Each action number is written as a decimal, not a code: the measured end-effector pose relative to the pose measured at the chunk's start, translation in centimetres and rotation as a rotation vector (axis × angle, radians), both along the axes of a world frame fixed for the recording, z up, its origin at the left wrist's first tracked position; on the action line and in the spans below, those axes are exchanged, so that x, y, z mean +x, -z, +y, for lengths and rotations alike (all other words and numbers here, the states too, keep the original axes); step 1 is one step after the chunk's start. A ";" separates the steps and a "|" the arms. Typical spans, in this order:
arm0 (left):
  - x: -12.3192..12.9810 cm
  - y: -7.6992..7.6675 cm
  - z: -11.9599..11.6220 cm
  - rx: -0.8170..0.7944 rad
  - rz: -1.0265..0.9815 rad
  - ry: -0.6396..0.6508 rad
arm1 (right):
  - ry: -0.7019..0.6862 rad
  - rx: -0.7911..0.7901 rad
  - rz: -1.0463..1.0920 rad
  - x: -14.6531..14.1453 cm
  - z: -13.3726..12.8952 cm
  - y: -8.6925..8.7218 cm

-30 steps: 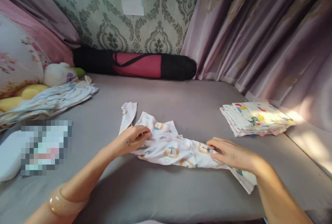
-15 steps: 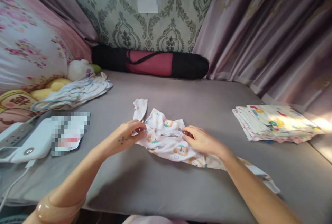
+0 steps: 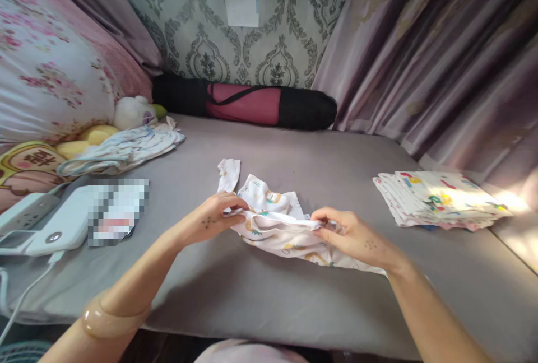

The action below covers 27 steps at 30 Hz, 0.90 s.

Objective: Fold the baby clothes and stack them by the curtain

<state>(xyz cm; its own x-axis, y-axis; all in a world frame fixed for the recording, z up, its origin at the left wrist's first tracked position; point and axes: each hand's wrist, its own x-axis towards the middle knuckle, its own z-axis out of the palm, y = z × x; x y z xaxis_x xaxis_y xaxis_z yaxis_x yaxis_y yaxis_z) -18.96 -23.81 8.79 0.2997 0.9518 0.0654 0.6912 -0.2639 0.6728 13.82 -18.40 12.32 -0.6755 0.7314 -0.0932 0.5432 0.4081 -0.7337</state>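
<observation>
A small white baby garment [image 3: 290,242] printed with lions lies crumpled on the grey bed sheet [image 3: 269,301]. One of its sleeves points away at the upper left, and its lower part spreads right beneath my right forearm. My left hand [image 3: 214,214] pinches the garment's edge at the left of the neckline. Opposite it, my right hand [image 3: 347,234] grips the white neckline trim between thumb and fingers. The trim runs stretched between both hands, slightly lifted, with the opening showing below it.
At the right is a stack of folded printed clothes [image 3: 441,200]. On the left sit a crumpled pale cloth [image 3: 130,147], plush toys [image 3: 33,164], a white power bank [image 3: 69,223] with a cable, a power strip [image 3: 25,212] and a blurred phone-like object [image 3: 120,212]. A black-and-red long bag [image 3: 244,104] lies along the wall.
My right hand has moved right, drawing the neckline trim wider and tauter. My left hand has shifted slightly right, still at the garment's left side. The view has shifted a little.
</observation>
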 end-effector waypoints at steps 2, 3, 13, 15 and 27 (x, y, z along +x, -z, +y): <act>0.5 -0.3 0.0 0.027 -0.053 -0.004 | 0.024 0.035 -0.002 0.3 -0.4 -0.4; 0.8 -0.5 0.0 0.043 -0.077 -0.013 | 0.029 0.059 0.005 0.4 -0.5 -0.6; 1.0 -2.3 1.3 0.259 -0.223 -0.252 | 0.179 0.179 0.040 0.3 0.4 -2.0; 0.9 -3.5 2.5 0.307 -0.224 -0.271 | 0.170 0.229 0.021 0.3 1.5 -3.0; 1.9 -21.8 7.5 1.375 -0.004 -0.442 | 0.458 1.170 0.221 -1.1 7.3 -17.7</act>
